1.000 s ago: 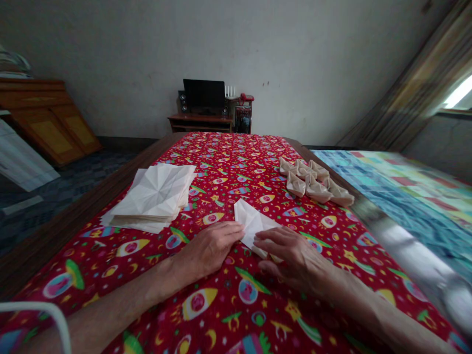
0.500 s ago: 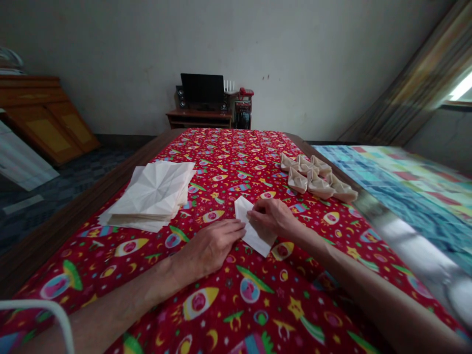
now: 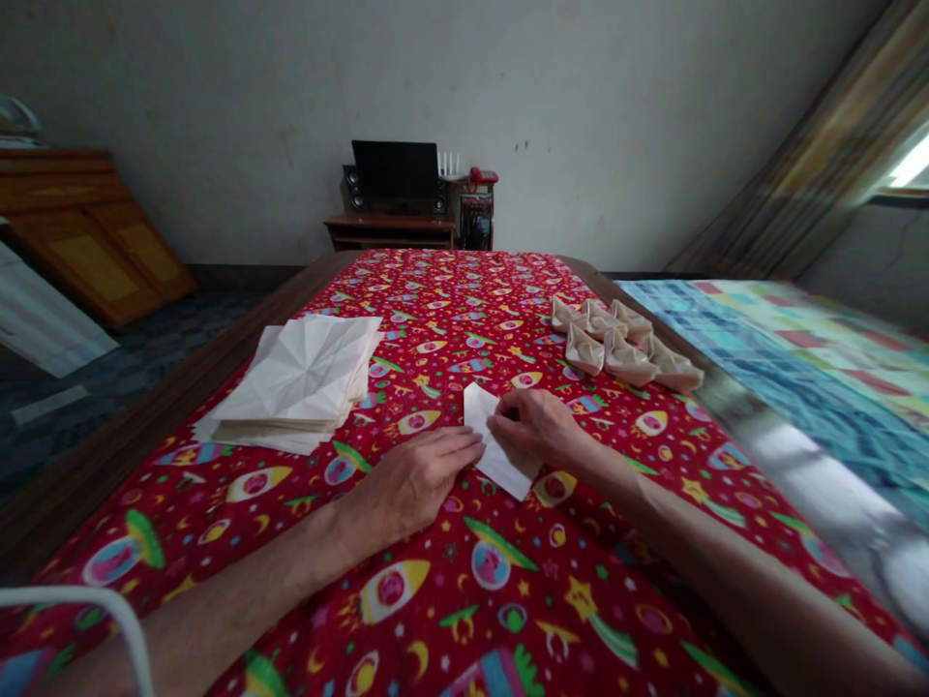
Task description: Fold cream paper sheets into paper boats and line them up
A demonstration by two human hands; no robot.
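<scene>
Pressing with outstretched fingers, the left hand (image 3: 421, 479) lies palm down on the red printed cloth (image 3: 435, 600), its fingertips on the left edge of a folded white paper (image 3: 504, 469); it grasps nothing that can be seen, though its thumb is hidden. The right hand (image 3: 541, 426) bends over the paper's right side, fingers curled and their tips on it. Whether they pinch a layer cannot be told, since the hand covers that part of the sheet. The paper lies on the cloth between the two hands, a pointed corner showing beyond them and a lower corner toward the wearer.

Left of the paper, well apart, sits a stack of creased sheets (image 3: 301, 373); the top one shows folds spreading from its middle, while those beneath show mostly as edges. Farther off to the right stand six folded paper shapes (image 3: 628, 360) in two close rows, the rear ones partly hidden by the front.

A white curved tube or cable (image 3: 108, 595) crosses the lower left corner, cut off by the frame. Beyond the table are a dark monitor (image 3: 397, 169), a red object (image 3: 483, 176) too small to make out surely, and, at left, a wooden cabinet (image 3: 94, 242) cut off at the side. A window (image 3: 911, 169) at far right is cropped too.
</scene>
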